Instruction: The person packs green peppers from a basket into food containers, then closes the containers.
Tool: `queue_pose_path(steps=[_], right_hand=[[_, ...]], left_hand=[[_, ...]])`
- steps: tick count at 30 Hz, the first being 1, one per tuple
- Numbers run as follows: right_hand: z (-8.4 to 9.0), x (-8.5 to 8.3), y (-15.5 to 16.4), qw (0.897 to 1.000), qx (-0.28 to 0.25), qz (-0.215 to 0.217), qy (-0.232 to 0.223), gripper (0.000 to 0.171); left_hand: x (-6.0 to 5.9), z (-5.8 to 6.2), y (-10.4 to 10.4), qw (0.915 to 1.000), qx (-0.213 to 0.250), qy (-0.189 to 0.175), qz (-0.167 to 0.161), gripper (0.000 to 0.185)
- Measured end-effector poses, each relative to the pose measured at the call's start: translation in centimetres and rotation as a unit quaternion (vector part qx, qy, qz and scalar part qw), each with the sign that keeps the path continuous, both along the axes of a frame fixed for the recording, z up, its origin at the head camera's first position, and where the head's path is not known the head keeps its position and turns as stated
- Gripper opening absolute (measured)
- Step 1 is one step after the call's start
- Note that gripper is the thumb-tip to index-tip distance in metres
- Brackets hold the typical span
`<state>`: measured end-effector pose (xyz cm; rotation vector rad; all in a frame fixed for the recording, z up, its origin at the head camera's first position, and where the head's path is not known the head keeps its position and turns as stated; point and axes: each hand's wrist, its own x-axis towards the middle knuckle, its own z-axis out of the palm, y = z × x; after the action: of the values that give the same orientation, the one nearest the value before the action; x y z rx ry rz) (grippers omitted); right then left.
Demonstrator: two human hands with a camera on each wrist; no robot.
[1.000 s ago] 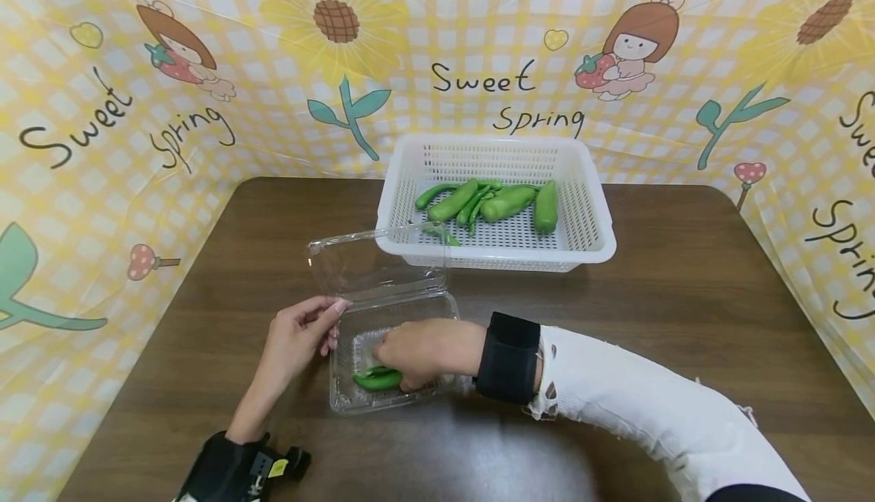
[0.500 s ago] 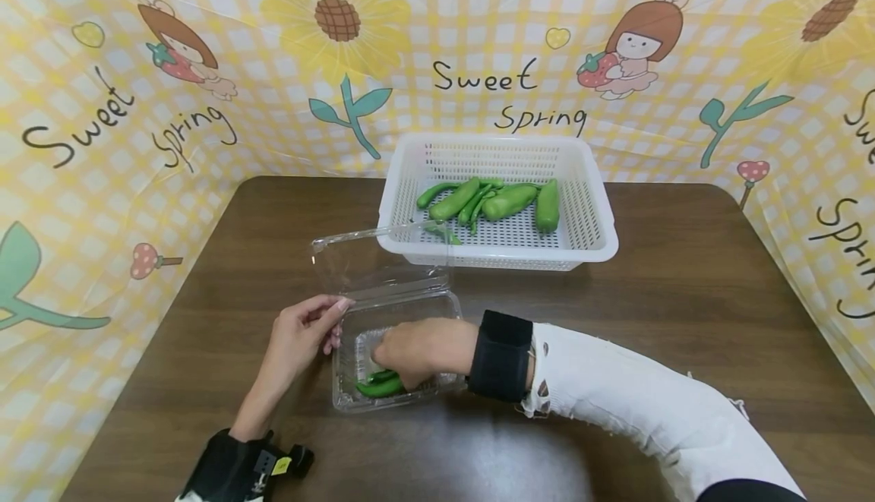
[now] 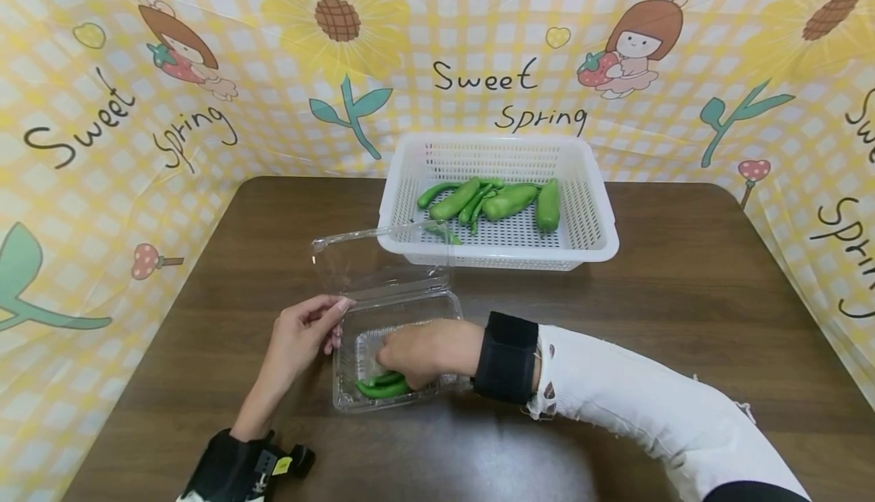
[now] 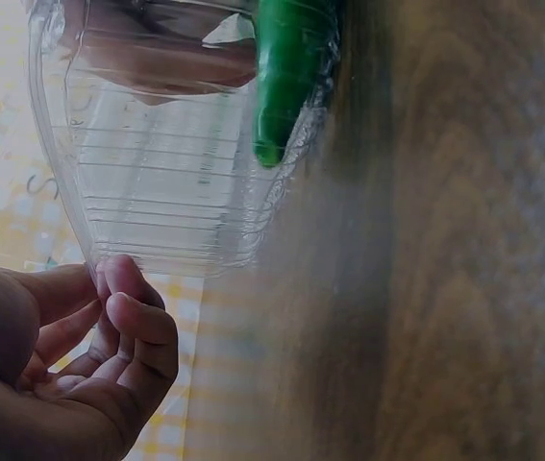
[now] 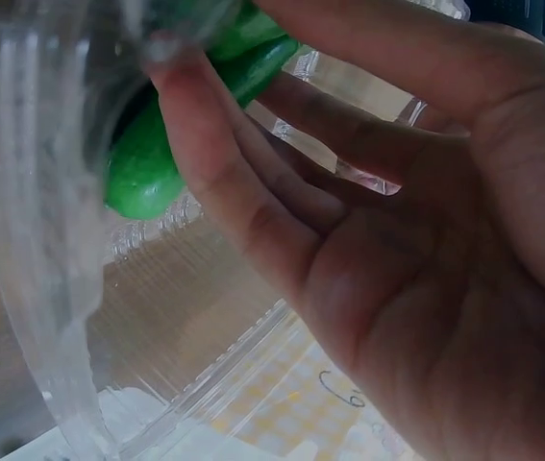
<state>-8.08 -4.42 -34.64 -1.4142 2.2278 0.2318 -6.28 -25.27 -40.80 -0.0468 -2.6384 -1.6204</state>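
Note:
A hinged clear plastic container stands on the table with its lid raised at the back. My left hand pinches the rim at its left corner between thumb and fingertips, the other fingers loosely bent. My right hand reaches down inside, its fingers bent around green peppers lying along the container's near side. In the right wrist view, the fingers and thumb lie against a green pepper, whose far end is partly hidden. A green pepper shows through the clear wall in the left wrist view.
Behind the container, a white perforated basket holds several more green peppers. The raised lid overlaps the basket's front left corner in the head view. A yellow checked cloth hangs around the brown table.
The right hand makes small shifts inside the container, and the peppers under it move slightly, showing two side by side. The left hand keeps its pinch on the rim.

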Motion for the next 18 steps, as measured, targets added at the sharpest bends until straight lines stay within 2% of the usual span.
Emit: queue_pose_path(steps=[7, 18], right_hand=[[-0.06, 0.01, 0.17, 1.000, -0.007, 0.015, 0.008, 0.018], [-0.17, 0.08, 0.29, 1.000, -0.014, 0.011, 0.009, 0.018]], left_hand=[[-0.07, 0.01, 0.07, 1.0000, 0.005, -0.003, 0.000, 0.025], [0.00, 0.06, 0.21, 1.0000, 0.002, 0.000, 0.002, 0.023]])
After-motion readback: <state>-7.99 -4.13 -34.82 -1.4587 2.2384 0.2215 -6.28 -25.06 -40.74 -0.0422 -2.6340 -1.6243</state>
